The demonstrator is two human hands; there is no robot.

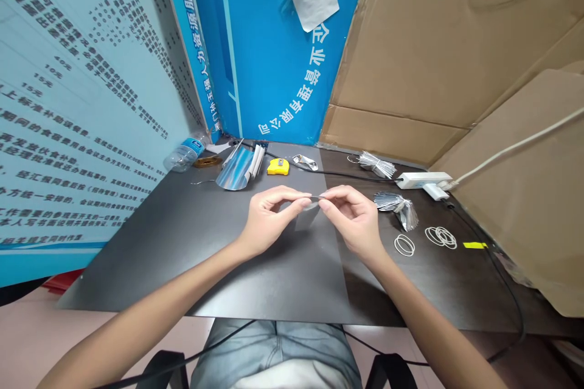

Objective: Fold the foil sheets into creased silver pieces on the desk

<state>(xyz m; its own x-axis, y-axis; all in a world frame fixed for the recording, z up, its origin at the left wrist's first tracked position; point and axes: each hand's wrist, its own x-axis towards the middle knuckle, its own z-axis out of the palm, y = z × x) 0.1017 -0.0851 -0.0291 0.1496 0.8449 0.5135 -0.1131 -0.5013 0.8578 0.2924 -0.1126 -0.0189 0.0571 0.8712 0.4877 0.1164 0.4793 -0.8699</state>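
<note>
Both hands meet over the middle of the dark table. My left hand (274, 216) pinches one end of a small thin strip (314, 197) between thumb and fingers. The strip's other end is pinched by my right hand (353, 219). What the strip is made of is too small to tell. Beyond the hands lie a yellow tape measure (278, 166) and a small silvery piece (305, 162). Two tied bundles of silvery strips, one farther back (378, 165) and one nearer (396, 208), rest to the right of my right hand.
White rings (404, 245) and a yellow strip (475, 245) lie at the right on the table (182, 255). A power strip (424, 180) with cables sits behind them. Shiny curved sheets (237, 169), brown tape (207, 161) and a plastic bottle (185, 155) stand back left. Cardboard (410, 61) borders the right.
</note>
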